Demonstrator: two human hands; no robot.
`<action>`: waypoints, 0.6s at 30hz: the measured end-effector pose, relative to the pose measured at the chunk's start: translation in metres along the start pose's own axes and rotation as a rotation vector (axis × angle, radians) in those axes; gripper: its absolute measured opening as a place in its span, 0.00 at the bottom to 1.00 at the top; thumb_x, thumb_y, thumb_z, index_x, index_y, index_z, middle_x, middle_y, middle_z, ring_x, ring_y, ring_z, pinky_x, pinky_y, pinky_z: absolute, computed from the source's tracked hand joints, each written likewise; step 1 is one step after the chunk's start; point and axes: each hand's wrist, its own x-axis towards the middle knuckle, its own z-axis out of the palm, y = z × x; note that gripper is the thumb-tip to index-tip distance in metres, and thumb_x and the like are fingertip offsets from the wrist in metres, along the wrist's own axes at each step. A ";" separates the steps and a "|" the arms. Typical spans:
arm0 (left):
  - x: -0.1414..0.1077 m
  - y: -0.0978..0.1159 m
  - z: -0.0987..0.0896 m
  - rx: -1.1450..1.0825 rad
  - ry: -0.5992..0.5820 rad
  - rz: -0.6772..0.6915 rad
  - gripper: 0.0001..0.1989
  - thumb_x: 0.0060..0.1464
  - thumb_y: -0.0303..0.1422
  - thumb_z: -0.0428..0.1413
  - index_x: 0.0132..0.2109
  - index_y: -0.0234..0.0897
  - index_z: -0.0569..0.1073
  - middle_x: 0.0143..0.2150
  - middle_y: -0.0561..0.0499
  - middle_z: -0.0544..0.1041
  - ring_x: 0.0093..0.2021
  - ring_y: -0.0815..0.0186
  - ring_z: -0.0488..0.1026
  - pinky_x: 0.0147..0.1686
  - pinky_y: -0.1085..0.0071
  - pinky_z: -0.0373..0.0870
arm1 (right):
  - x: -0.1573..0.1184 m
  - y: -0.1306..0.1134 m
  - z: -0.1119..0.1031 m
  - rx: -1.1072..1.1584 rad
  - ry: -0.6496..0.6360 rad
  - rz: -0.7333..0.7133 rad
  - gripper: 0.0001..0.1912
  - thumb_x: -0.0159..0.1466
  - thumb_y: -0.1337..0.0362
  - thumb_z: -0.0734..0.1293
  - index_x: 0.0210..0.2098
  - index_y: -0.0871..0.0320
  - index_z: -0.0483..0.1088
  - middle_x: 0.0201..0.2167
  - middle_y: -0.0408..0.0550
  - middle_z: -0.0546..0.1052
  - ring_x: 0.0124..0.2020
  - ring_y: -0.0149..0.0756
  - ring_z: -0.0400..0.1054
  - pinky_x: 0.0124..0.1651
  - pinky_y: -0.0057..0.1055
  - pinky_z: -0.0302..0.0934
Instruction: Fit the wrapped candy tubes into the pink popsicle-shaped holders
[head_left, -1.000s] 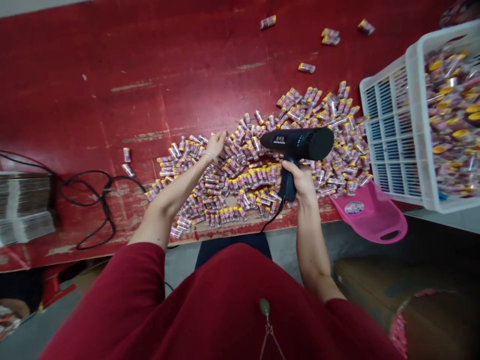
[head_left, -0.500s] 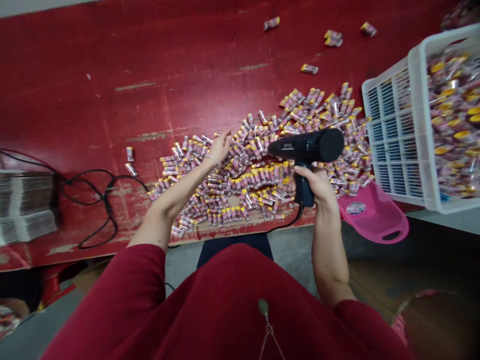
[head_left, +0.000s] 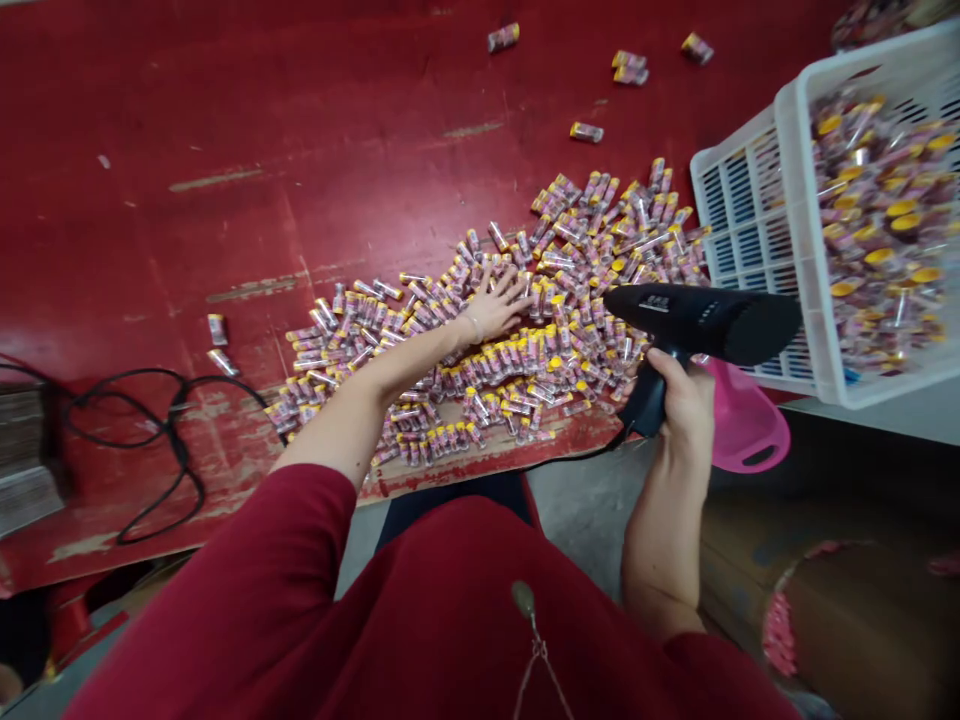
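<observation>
My right hand (head_left: 682, 395) is closed round the handle of a black hair dryer (head_left: 701, 315), whose nozzle points left over a spread of small clear tubes (head_left: 517, 355) with yellow caps and pink labels. With fingers spread, my left hand (head_left: 499, 305) lies on the tubes in the middle of the spread. Several tubes stand lined up in rows near the table's front edge, while others lie jumbled at every angle. The dryer's cord runs down from its handle along the table edge.
A white plastic crate (head_left: 814, 250) full of similar tubes stands at the right. Beside it, a pink scoop (head_left: 750, 425) juts past the edge of the red table (head_left: 225, 120). Black cable (head_left: 176, 430) lies coiled at left, near stacked cartons (head_left: 26, 450). A few loose tubes lie farther back.
My left hand has moved right across the tubes and spread its fingers. The hair dryer in my right hand has swung to the right, toward the crate. The view has shifted slightly.
</observation>
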 end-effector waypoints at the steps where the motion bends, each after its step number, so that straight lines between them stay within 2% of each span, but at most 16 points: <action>1: 0.004 -0.003 0.000 0.020 -0.045 0.050 0.31 0.61 0.36 0.54 0.70 0.47 0.63 0.76 0.46 0.53 0.77 0.45 0.38 0.69 0.34 0.24 | 0.000 0.001 -0.004 0.002 0.011 -0.008 0.22 0.47 0.50 0.78 0.35 0.55 0.73 0.21 0.43 0.76 0.22 0.42 0.74 0.25 0.38 0.74; 5: 0.032 -0.028 -0.005 0.060 -0.090 0.041 0.35 0.59 0.35 0.55 0.72 0.50 0.58 0.77 0.48 0.49 0.77 0.46 0.36 0.68 0.32 0.24 | -0.007 -0.001 -0.010 -0.025 -0.081 0.059 0.18 0.51 0.49 0.76 0.31 0.54 0.73 0.22 0.47 0.77 0.25 0.46 0.75 0.28 0.43 0.75; 8: 0.046 -0.049 -0.012 0.016 -0.113 0.019 0.33 0.63 0.40 0.52 0.73 0.47 0.57 0.77 0.48 0.51 0.77 0.48 0.38 0.69 0.35 0.26 | -0.009 -0.001 -0.002 -0.046 -0.153 0.077 0.18 0.50 0.48 0.76 0.29 0.55 0.72 0.23 0.47 0.77 0.21 0.42 0.72 0.23 0.39 0.72; 10: 0.044 -0.059 -0.017 -0.042 -0.076 -0.026 0.32 0.65 0.42 0.49 0.73 0.43 0.57 0.76 0.46 0.54 0.77 0.50 0.41 0.71 0.40 0.28 | -0.008 -0.001 0.008 -0.046 -0.216 0.102 0.19 0.49 0.48 0.76 0.30 0.55 0.72 0.24 0.47 0.77 0.17 0.39 0.70 0.18 0.35 0.68; 12: 0.035 -0.067 -0.021 -0.117 0.046 -0.108 0.30 0.68 0.42 0.45 0.73 0.41 0.58 0.75 0.45 0.57 0.77 0.53 0.44 0.73 0.45 0.31 | -0.006 0.000 0.018 -0.046 -0.310 0.134 0.20 0.49 0.49 0.77 0.32 0.55 0.72 0.24 0.46 0.77 0.16 0.37 0.68 0.16 0.34 0.65; 14: 0.018 -0.075 -0.024 -0.206 0.220 -0.202 0.28 0.70 0.43 0.41 0.72 0.43 0.59 0.74 0.46 0.59 0.76 0.56 0.46 0.74 0.48 0.35 | -0.003 0.002 0.031 -0.061 -0.398 0.159 0.21 0.49 0.49 0.77 0.32 0.56 0.71 0.23 0.46 0.77 0.15 0.37 0.67 0.15 0.33 0.63; 16: -0.004 -0.083 -0.026 -0.291 0.381 -0.289 0.28 0.70 0.47 0.39 0.71 0.46 0.60 0.73 0.47 0.61 0.76 0.58 0.47 0.74 0.48 0.38 | -0.001 0.003 0.046 -0.072 -0.447 0.160 0.21 0.49 0.49 0.77 0.31 0.56 0.71 0.22 0.46 0.76 0.16 0.37 0.67 0.15 0.33 0.63; 18: -0.030 -0.088 -0.028 -0.349 0.490 -0.364 0.29 0.69 0.51 0.39 0.70 0.47 0.62 0.71 0.47 0.64 0.75 0.57 0.50 0.73 0.47 0.42 | 0.002 0.005 0.062 -0.069 -0.466 0.127 0.20 0.50 0.48 0.76 0.30 0.56 0.70 0.22 0.45 0.76 0.16 0.35 0.67 0.16 0.31 0.63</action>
